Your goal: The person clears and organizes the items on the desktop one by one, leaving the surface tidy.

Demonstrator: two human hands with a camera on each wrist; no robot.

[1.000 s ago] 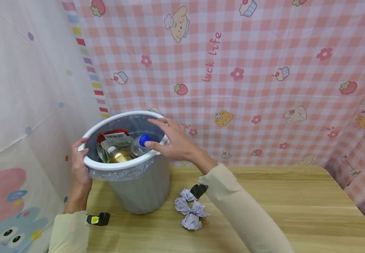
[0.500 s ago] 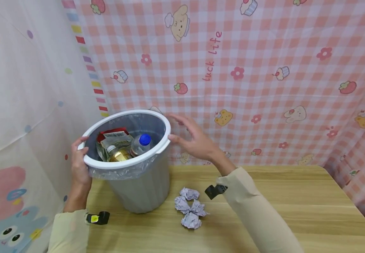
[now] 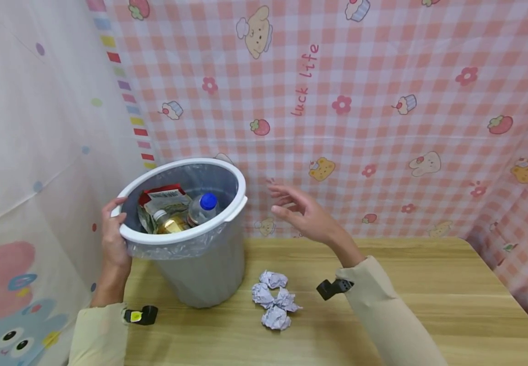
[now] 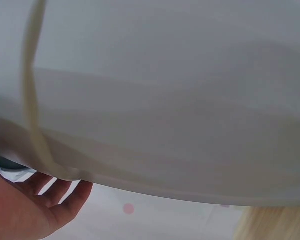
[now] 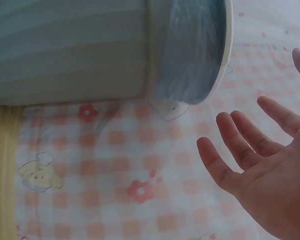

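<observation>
A grey trash can (image 3: 204, 279) with a white rim and a clear plastic liner stands on the left part of the table. My left hand (image 3: 116, 236) grips its rim on the left side, thumb over the edge; the left wrist view shows the curled fingers (image 4: 80, 197) under the rim. Inside lie a clear bottle with a blue cap (image 3: 208, 201), a bottle of yellow liquid (image 3: 172, 223) and a red-edged packet (image 3: 165, 195). To the right of the can, my right hand (image 3: 307, 216) hangs in the air, fingers loosely spread and holding nothing.
Several crumpled paper balls (image 3: 275, 300) lie together on the wooden table (image 3: 429, 295), just right of the can's base. A pink checked cloth (image 3: 383, 193) hangs behind the table, and a white patterned cloth (image 3: 62, 127) hangs at the left.
My right hand has moved away from the can's right rim, out to the right and slightly down. The left hand has kept its grip, and the can stays in place.
</observation>
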